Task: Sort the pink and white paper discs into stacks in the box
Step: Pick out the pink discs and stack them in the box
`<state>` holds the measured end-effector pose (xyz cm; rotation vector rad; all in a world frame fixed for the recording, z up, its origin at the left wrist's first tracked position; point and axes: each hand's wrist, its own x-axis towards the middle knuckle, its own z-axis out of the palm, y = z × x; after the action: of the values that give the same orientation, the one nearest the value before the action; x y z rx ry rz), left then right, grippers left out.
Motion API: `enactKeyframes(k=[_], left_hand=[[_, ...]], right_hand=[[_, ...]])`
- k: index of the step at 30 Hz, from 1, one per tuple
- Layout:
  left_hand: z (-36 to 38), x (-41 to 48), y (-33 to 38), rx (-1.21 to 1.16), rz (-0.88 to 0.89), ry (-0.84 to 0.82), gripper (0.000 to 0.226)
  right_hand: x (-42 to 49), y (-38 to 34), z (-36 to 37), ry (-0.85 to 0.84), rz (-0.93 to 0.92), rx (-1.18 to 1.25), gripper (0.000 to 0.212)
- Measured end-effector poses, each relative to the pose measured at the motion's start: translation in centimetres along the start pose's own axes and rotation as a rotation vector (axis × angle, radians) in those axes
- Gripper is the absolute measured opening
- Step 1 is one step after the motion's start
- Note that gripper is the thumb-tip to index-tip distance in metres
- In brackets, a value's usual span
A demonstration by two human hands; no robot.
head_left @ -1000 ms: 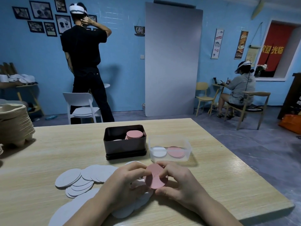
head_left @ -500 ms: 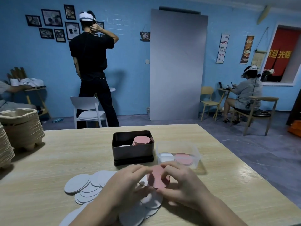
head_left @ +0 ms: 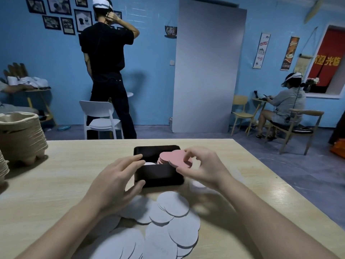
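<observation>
You were at the placing step. Your right hand (head_left: 203, 168) pinched a pink disc (head_left: 182, 159) by its right edge and held it tilted over the pink stack (head_left: 164, 158), which stood at the right side of the dark box (head_left: 158, 177). The disc overlapped the stack and hung partly past the box's right wall; I could not tell whether the two touched. Your left hand (head_left: 119, 176) lay with fingers spread and fairly straight against the box's left end, fingertips at the rim and thumb low on the front wall, and it seemed to steady the box rather than grasp it.

The next move, as I judge it, called for sliding the disc a little left until it sat square over the stack, then letting go without nudging the pile.

One white disc (head_left: 149, 163) showed in the box's left side. The loose white discs (head_left: 173, 208) lay fanned on the wooden table (head_left: 56, 184) just below your wrists, so the white sorting looked barely begun.
</observation>
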<state>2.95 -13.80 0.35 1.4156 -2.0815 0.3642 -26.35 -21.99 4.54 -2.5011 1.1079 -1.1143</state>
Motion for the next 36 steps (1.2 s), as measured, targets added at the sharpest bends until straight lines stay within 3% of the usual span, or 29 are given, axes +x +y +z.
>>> enactKeyframes(k=[7, 19, 26, 30, 36], left_hand=[[0.9, -1.0, -1.1, -0.081, -0.048, -0.042, 0.064], [1.2, -1.1, -1.4, -0.148, -0.038, -0.038, 0.060], [1.1, -1.3, -1.4, -0.175, -0.028, -0.012, 0.059], [0.7, -1.5, -1.3, -0.186, -0.043, -0.013, 0.058], [-1.9, -2.3, -2.0, -0.273, -0.155, 0.069, 0.045]], right_hand=[[5.5, 0.8, 1.3, -0.005, 0.197, -0.057, 0.031], [7.7, 0.0, 4.1, -0.134, 0.271, -0.374, 0.053], [8.1, -0.9, 3.7, -0.262, 0.291, -0.463, 0.052], [7.3, -1.0, 3.7, -0.138, 0.260, -0.390, 0.050], [5.5, -2.9, 3.3, 0.025, 0.110, -0.254, 0.020]])
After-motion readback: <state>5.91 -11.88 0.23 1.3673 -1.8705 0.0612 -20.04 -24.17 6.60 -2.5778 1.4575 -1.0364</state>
